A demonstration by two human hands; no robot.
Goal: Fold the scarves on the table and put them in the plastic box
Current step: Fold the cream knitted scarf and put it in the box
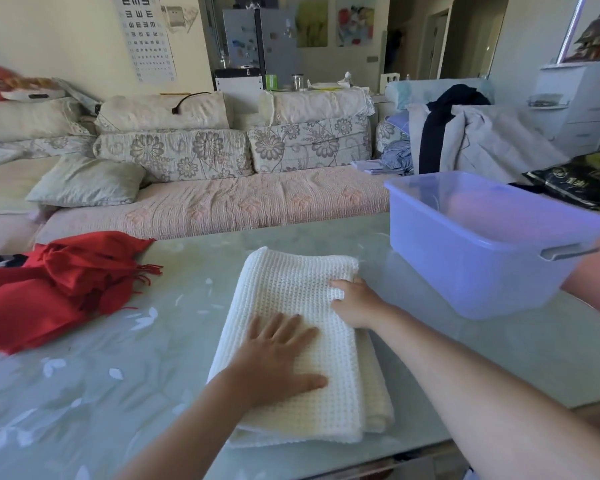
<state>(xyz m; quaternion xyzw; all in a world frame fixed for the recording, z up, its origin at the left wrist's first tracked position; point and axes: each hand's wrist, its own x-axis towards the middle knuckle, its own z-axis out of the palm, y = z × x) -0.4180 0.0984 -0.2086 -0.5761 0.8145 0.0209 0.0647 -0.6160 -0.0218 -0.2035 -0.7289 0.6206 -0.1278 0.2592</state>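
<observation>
"While your left hand (278,362) lies flat, fingers spread, on the folded white scarf (291,292), where is your right hand (357,303)?"

"Your fingers curl on that scarf's right edge, mid-bench (118,375). Red scarf (49,292) lies left, plastic box (482,265) right."

"Writing?"

"Wall eye chart (144,32): rows of E."

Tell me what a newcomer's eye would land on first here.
The folded white scarf at the middle of the table, with the left hand pressed flat on it and the right hand at its right edge. Next, the crumpled red scarf heaped at the left, and the translucent plastic box standing at the right.
</observation>
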